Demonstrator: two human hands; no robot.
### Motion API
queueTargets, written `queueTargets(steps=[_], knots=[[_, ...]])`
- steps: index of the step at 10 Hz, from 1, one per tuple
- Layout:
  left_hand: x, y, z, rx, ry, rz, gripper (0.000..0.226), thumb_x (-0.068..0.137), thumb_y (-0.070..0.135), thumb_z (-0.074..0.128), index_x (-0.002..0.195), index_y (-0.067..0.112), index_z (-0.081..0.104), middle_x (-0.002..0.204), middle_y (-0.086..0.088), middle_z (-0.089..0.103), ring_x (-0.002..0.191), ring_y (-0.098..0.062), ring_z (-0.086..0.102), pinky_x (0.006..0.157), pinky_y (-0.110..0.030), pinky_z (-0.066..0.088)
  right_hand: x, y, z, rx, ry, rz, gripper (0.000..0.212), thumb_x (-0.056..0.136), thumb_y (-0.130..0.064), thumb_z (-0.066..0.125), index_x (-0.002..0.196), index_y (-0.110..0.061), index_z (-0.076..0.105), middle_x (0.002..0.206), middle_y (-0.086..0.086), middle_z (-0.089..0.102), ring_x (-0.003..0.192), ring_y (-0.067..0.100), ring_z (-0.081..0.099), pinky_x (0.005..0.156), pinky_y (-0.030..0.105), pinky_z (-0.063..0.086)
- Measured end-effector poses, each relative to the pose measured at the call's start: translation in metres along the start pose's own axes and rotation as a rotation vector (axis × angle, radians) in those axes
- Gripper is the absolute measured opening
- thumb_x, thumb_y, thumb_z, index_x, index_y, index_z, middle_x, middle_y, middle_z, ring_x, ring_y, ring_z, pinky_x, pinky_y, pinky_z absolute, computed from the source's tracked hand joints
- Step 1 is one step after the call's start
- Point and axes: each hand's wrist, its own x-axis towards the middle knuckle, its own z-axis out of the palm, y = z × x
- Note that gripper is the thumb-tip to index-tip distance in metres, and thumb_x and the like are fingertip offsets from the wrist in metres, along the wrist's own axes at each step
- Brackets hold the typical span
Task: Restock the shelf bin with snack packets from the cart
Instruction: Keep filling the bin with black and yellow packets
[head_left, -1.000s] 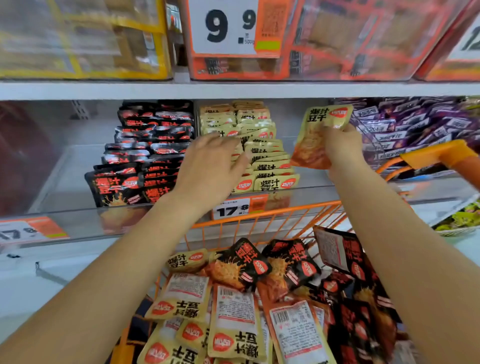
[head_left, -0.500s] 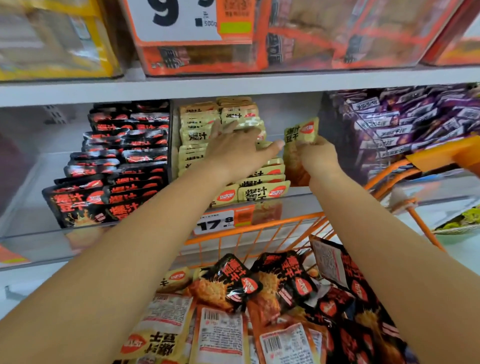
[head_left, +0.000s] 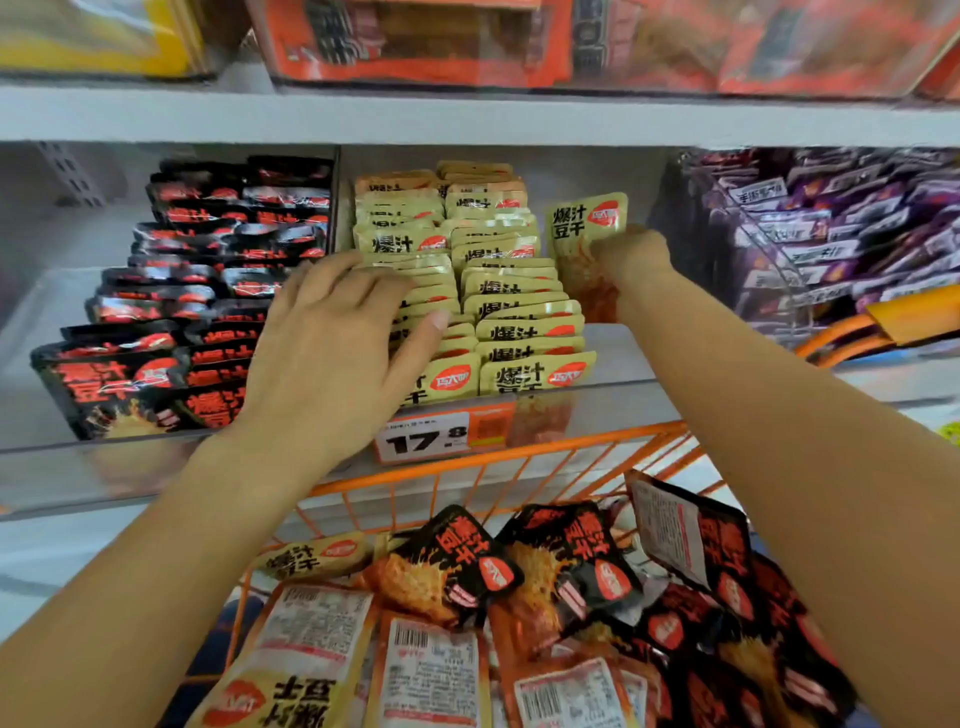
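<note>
The right hand (head_left: 631, 254) holds one yellow packet (head_left: 586, 234) upright, its grip curled round the packet's right edge, just beside the right row of yellow packets (head_left: 514, 312) standing in the shelf bin (head_left: 618, 395). The left hand (head_left: 332, 348) lies flat on the left row, fingers straight and spread, thumb against the packets' fronts, holding nothing. The bin sits on the middle shelf with a clear front lip, and a price tag (head_left: 441, 436) reading 17.8 is fixed below it. To its left stand black packets (head_left: 171, 322) in rows (same brand mark, red lettering); to the right, purple packets (head_left: 831, 234). Below, the orange wire cart (head_left: 519, 457) stands against the shelf, heaped with loose yellow and black packets, some face down with barcodes up. Its orange handle (head_left: 909, 317) shows at the right edge.
</note>
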Motion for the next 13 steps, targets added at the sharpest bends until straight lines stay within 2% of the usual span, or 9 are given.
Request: queueTargets(steps=[1,3,4,5,7,9,11,12,13], knots=[[0.002,-0.003,0.006,-0.086,0.064,0.0,0.055,0.095,0.05,0.031,0.112,0.013,0.068,0.113,-0.004,0.068,0.122,-0.025,0.046,0.09,-0.044,0.045,0.031,-0.001,0.016,0.011,-0.012,-0.04,0.036,0.095,-0.007,0.043,0.13,-0.001,0.05,0.131,0.02,0.056,0.059,0.013,0.049,0.042,0.018,0.044],[0.007,-0.005,0.012,-0.119,0.161,0.005,0.041,0.094,0.042,0.04,0.099,0.016,0.072,0.1,0.002,0.07,0.111,-0.023,0.051,0.086,-0.043,0.048,0.064,-0.007,0.039,-0.091,0.018,-0.133,0.021,0.096,-0.005,0.041,0.101,-0.013,0.06,0.102,0.001,0.064,0.08,0.013,0.057,0.04,0.01,0.042],[0.01,-0.005,0.015,-0.113,0.186,-0.01,0.036,0.092,0.039,0.044,0.095,0.018,0.072,0.096,0.003,0.071,0.107,-0.025,0.054,0.085,-0.042,0.048,0.077,0.004,0.046,-0.269,0.052,-0.171,0.002,0.094,-0.02,0.052,0.094,-0.021,0.054,0.111,0.004,0.063,0.094,0.019,0.062,0.075,0.029,0.053],[0.01,-0.003,0.016,-0.095,0.207,-0.025,0.032,0.091,0.036,0.047,0.094,0.018,0.073,0.095,0.003,0.071,0.104,-0.026,0.055,0.082,-0.038,0.046,0.085,0.018,0.043,-0.48,0.148,-0.129,0.04,0.093,-0.031,0.054,0.125,-0.009,0.043,0.13,0.014,0.052,0.12,0.031,0.052,0.094,0.039,0.043],[0.009,-0.004,0.016,-0.088,0.194,-0.023,0.034,0.092,0.036,0.046,0.095,0.017,0.073,0.097,0.002,0.071,0.104,-0.025,0.054,0.083,-0.04,0.047,0.093,0.018,0.051,-0.406,0.108,-0.174,0.039,0.089,-0.027,0.056,0.121,-0.006,0.049,0.117,0.012,0.062,0.111,0.029,0.059,0.078,0.033,0.044],[0.009,-0.002,0.012,-0.07,0.193,-0.018,0.036,0.092,0.036,0.044,0.093,0.015,0.073,0.096,-0.001,0.071,0.104,-0.028,0.055,0.088,-0.042,0.043,0.053,-0.014,0.024,-0.134,0.17,-0.236,0.038,0.091,-0.021,0.05,0.126,-0.006,0.049,0.117,0.01,0.059,0.113,0.028,0.057,0.088,0.033,0.046],[-0.005,0.016,-0.014,0.004,0.158,0.114,0.041,0.095,0.04,0.043,0.104,0.011,0.07,0.112,-0.007,0.066,0.118,-0.033,0.048,0.112,-0.049,0.023,-0.07,-0.016,-0.019,-0.609,0.154,-0.683,0.025,0.089,-0.02,0.05,0.113,-0.016,0.054,0.105,0.009,0.067,0.099,0.032,0.06,0.076,0.036,0.045],[-0.022,0.034,-0.033,-0.066,0.11,0.241,0.037,0.092,0.034,0.044,0.1,0.011,0.072,0.109,-0.006,0.067,0.116,-0.033,0.05,0.103,-0.05,0.037,-0.116,0.0,-0.041,-0.822,0.138,-0.961,0.021,0.091,-0.025,0.045,0.108,-0.015,0.053,0.084,0.009,0.067,0.078,0.035,0.064,0.063,0.039,0.049],[-0.053,0.049,-0.039,-0.067,0.058,0.281,0.038,0.09,0.034,0.041,0.097,0.012,0.072,0.11,-0.004,0.067,0.116,-0.029,0.05,0.102,-0.043,0.034,-0.153,0.027,-0.063,-0.884,0.031,-1.326,0.026,0.084,-0.025,0.042,0.092,-0.011,0.062,0.06,0.004,0.061,0.049,0.028,0.059,0.041,0.03,0.043]])
